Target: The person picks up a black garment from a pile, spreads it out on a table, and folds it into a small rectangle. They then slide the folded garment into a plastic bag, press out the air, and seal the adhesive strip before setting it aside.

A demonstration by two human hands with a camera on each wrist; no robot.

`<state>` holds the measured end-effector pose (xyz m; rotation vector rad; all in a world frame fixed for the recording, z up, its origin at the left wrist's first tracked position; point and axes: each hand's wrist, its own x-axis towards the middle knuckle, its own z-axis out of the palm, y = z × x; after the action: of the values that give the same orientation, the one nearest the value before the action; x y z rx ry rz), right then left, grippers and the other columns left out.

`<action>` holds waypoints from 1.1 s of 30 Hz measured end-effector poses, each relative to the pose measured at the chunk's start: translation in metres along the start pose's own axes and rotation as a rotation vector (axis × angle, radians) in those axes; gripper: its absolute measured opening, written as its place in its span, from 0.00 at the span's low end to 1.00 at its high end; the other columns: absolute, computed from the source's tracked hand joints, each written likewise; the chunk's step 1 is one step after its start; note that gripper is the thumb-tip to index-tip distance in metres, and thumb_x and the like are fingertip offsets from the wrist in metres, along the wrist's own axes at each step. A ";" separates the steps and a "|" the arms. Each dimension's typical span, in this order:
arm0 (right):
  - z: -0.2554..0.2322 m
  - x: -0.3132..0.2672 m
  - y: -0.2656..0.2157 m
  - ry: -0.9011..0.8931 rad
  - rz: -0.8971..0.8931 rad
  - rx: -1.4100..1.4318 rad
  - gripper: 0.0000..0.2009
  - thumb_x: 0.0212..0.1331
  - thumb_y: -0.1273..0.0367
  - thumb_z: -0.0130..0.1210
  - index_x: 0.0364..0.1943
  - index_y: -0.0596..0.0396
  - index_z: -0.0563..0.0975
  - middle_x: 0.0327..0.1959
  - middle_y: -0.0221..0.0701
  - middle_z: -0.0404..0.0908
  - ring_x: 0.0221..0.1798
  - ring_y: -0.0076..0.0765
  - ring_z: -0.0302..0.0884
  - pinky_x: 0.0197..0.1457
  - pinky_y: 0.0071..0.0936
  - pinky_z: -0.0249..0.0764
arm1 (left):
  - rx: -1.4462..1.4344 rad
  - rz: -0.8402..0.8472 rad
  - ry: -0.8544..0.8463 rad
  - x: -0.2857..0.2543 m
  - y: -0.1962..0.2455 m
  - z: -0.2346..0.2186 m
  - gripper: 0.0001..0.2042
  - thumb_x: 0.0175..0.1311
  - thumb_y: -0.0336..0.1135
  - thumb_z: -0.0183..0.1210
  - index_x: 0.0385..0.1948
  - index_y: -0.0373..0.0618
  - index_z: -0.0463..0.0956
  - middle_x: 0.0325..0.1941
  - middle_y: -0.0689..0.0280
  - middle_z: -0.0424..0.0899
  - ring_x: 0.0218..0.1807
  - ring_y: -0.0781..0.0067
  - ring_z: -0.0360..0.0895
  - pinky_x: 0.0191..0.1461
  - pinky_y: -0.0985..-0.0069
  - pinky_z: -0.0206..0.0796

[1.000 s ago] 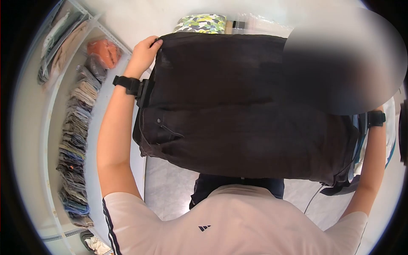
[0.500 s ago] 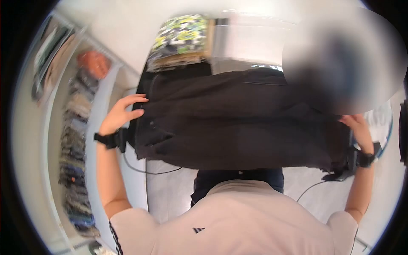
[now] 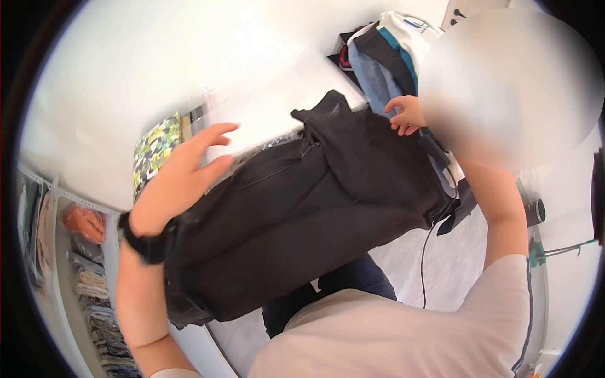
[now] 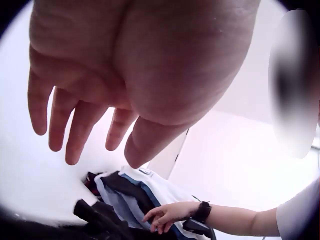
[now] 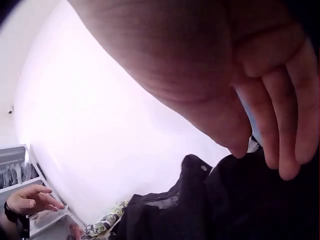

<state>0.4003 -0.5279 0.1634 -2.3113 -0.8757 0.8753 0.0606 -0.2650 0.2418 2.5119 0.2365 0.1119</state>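
A black garment (image 3: 283, 214), apparently trousers with a pocket seam, lies spread across the surface in front of me. Part of it is bunched up at its far edge, where a flap (image 3: 331, 104) sticks out; a round button or rivet shows on that raised part (image 5: 204, 168) in the right wrist view. My left hand (image 3: 179, 179) hovers over the garment's left end, fingers spread and holding nothing. Over at the far right edge is my right hand (image 3: 408, 116), its fingers loosely bent close above the cloth. The right wrist view shows those fingers (image 5: 287, 125) extended and empty.
Beyond the garment lie clear plastic bags (image 3: 271, 94). A patterned green-and-white bundle (image 3: 157, 145) is at the back left, folded clothes (image 3: 384, 60) at the back right. Shelves of bagged clothes (image 3: 94, 283) line the left. A cable (image 3: 423, 264) hangs at the right.
My left hand has let go of the garment's far left corner and lifted open. The garment's far part is now bunched. The head view has swung right, and the right hand moved to the far edge.
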 end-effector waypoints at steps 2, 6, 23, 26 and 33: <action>-0.006 0.016 0.011 -0.075 0.141 0.084 0.20 0.58 0.73 0.50 0.56 0.56 0.66 0.38 0.38 0.79 0.32 0.28 0.80 0.34 0.22 0.78 | -0.154 -0.004 -0.109 0.047 -0.004 0.024 0.20 0.66 0.33 0.49 0.59 0.40 0.64 0.60 0.63 0.70 0.60 0.69 0.67 0.64 0.74 0.54; -0.005 0.028 0.030 -0.187 0.151 0.237 0.29 0.59 0.76 0.48 0.66 0.51 0.56 0.38 0.41 0.80 0.35 0.32 0.82 0.36 0.22 0.80 | -0.314 0.034 -0.238 0.125 -0.022 0.089 0.22 0.69 0.41 0.48 0.61 0.39 0.64 0.62 0.60 0.69 0.62 0.72 0.65 0.65 0.76 0.53; -0.003 0.051 0.080 -0.190 0.030 0.372 0.35 0.57 0.83 0.45 0.69 0.42 0.53 0.39 0.42 0.80 0.36 0.31 0.82 0.37 0.18 0.80 | -1.174 0.735 0.218 -0.072 0.065 -0.005 0.36 0.57 0.42 0.55 0.67 0.40 0.50 0.69 0.54 0.59 0.71 0.52 0.51 0.71 0.47 0.37; -0.003 0.053 0.081 -0.204 0.018 0.368 0.36 0.55 0.85 0.45 0.69 0.40 0.53 0.39 0.42 0.80 0.36 0.31 0.82 0.37 0.17 0.80 | -1.208 0.842 0.308 -0.146 0.067 -0.003 0.35 0.53 0.36 0.56 0.65 0.39 0.54 0.68 0.52 0.58 0.70 0.54 0.53 0.72 0.54 0.40; 0.000 0.057 0.087 -0.192 -0.071 0.325 0.34 0.52 0.86 0.47 0.65 0.42 0.61 0.35 0.36 0.80 0.35 0.27 0.81 0.37 0.16 0.79 | -0.876 0.765 0.725 -0.267 0.049 0.018 0.32 0.51 0.29 0.54 0.63 0.36 0.58 0.66 0.47 0.60 0.68 0.55 0.58 0.72 0.63 0.47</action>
<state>0.4673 -0.5450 0.0853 -1.9309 -0.8189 1.1313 -0.1920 -0.3665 0.2485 1.4735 -0.4254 1.1560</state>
